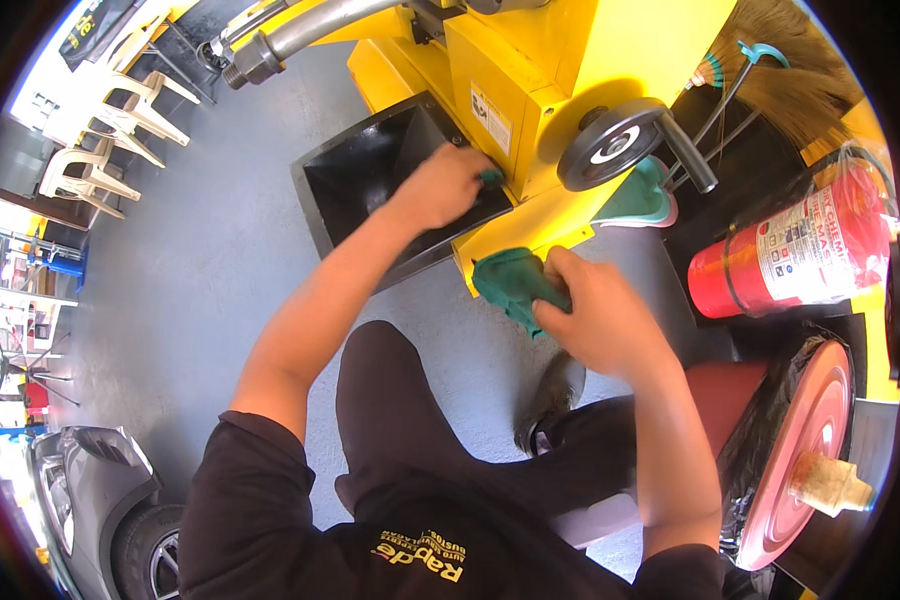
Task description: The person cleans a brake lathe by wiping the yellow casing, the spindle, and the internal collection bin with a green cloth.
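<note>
A yellow machine [517, 97] with a black handwheel [611, 145] stands before me. At its side is a black open-topped tray [345, 180] with sloping walls. My left hand [446, 184] reaches over the tray's right corner beside the yellow housing, fingers bent around a small bit of green material [490, 177], perhaps cloth; its fingertips are partly hidden. My right hand [592, 307] grips a bunched green cloth [514, 285] between thumb and fingers, just in front of the machine's yellow base.
At right are a red fire extinguisher [742, 274], a green dustpan [637, 196], a broom [787, 67] and a bin with a round pink lid [802, 450]. White plastic chairs [90, 169] stand far left; a grey car [94, 480] is at lower left. A steel shaft [307, 34] juts out above the tray.
</note>
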`<act>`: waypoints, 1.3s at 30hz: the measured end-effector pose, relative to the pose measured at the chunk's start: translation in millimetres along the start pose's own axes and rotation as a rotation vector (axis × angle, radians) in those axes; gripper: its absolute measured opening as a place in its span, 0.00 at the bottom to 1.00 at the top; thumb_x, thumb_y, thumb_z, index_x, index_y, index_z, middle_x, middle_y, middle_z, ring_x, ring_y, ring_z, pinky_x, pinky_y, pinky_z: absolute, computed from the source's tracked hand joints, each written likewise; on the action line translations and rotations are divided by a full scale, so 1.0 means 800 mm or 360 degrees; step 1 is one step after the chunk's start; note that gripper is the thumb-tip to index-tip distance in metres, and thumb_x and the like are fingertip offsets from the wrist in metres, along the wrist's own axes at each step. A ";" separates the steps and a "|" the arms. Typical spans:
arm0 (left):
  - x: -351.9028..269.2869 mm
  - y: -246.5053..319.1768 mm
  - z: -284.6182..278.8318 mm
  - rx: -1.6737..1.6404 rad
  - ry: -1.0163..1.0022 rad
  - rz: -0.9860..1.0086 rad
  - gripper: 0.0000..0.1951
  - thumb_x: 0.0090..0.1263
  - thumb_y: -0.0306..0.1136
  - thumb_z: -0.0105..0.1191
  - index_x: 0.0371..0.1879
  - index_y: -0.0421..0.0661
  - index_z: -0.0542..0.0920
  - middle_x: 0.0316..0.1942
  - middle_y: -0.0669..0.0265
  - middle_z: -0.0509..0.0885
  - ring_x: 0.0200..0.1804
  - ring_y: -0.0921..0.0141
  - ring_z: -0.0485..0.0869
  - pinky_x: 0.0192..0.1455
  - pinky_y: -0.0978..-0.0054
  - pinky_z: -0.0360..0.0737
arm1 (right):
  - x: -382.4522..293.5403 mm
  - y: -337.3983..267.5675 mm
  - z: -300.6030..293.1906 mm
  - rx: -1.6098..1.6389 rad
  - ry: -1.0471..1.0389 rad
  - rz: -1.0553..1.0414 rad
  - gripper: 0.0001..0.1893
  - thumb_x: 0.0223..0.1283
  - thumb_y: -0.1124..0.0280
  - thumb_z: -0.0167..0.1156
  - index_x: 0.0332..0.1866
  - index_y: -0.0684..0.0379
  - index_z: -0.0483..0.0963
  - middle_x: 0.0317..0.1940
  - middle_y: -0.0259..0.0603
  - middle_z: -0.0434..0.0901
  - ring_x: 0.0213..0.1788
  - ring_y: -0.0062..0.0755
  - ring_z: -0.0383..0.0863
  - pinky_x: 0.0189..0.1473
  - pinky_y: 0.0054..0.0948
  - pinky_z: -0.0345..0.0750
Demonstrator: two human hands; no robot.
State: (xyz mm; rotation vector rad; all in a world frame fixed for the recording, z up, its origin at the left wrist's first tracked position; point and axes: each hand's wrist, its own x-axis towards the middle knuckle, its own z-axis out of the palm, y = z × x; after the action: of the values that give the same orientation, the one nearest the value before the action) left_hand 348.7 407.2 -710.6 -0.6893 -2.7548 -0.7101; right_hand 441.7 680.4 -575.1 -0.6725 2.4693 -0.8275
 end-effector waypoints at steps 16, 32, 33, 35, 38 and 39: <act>0.034 -0.092 0.068 0.0570 0.0282 -0.0612 0.21 0.73 0.38 0.56 0.58 0.38 0.84 0.71 0.52 0.80 0.75 0.51 0.73 0.75 0.49 0.71 | -0.024 0.007 -0.001 0.0025 -0.0309 -0.0284 0.12 0.58 0.71 0.64 0.42 0.63 0.71 0.33 0.56 0.82 0.40 0.65 0.82 0.41 0.55 0.75; 0.041 -0.087 0.005 0.0832 -0.0004 -0.0510 0.19 0.75 0.39 0.50 0.59 0.52 0.87 0.71 0.67 0.78 0.71 0.59 0.75 0.73 0.50 0.72 | -0.020 -0.008 0.020 0.0000 -0.0354 -0.0314 0.11 0.58 0.72 0.64 0.40 0.64 0.70 0.31 0.56 0.80 0.39 0.64 0.81 0.41 0.55 0.74; 0.032 -0.080 0.009 0.0772 -0.0027 -0.0417 0.19 0.75 0.37 0.50 0.59 0.51 0.87 0.71 0.66 0.78 0.69 0.59 0.76 0.73 0.51 0.72 | -0.020 -0.005 0.020 -0.0007 -0.0340 -0.0324 0.11 0.58 0.72 0.64 0.40 0.64 0.70 0.30 0.56 0.80 0.39 0.64 0.81 0.41 0.54 0.74; 0.019 -0.076 0.010 0.0645 -0.0032 -0.0287 0.18 0.75 0.34 0.51 0.59 0.50 0.87 0.70 0.65 0.78 0.67 0.58 0.77 0.73 0.54 0.73 | -0.015 -0.002 0.022 -0.0028 -0.0307 -0.0358 0.12 0.58 0.71 0.64 0.41 0.64 0.70 0.30 0.56 0.80 0.38 0.64 0.81 0.41 0.54 0.75; 0.008 -0.090 0.008 0.0449 0.0137 -0.0116 0.18 0.73 0.30 0.51 0.59 0.48 0.87 0.69 0.61 0.78 0.66 0.54 0.77 0.72 0.58 0.75 | 0.010 0.002 0.025 -0.0031 -0.0158 -0.0330 0.13 0.58 0.70 0.65 0.40 0.64 0.70 0.30 0.58 0.80 0.38 0.65 0.82 0.41 0.53 0.75; 0.009 -0.096 0.008 0.0431 0.0051 -0.0140 0.19 0.73 0.30 0.51 0.60 0.48 0.86 0.69 0.60 0.78 0.66 0.53 0.77 0.72 0.57 0.75 | 0.019 0.003 0.026 -0.0022 -0.0053 -0.0318 0.13 0.58 0.70 0.65 0.40 0.64 0.71 0.31 0.59 0.80 0.39 0.65 0.82 0.42 0.53 0.75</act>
State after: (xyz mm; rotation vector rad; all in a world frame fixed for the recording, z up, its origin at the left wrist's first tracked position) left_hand 304.1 353.4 -744.4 -0.4978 -2.7913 -0.3489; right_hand 440.5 664.6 -595.1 -0.9420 2.4076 -0.8648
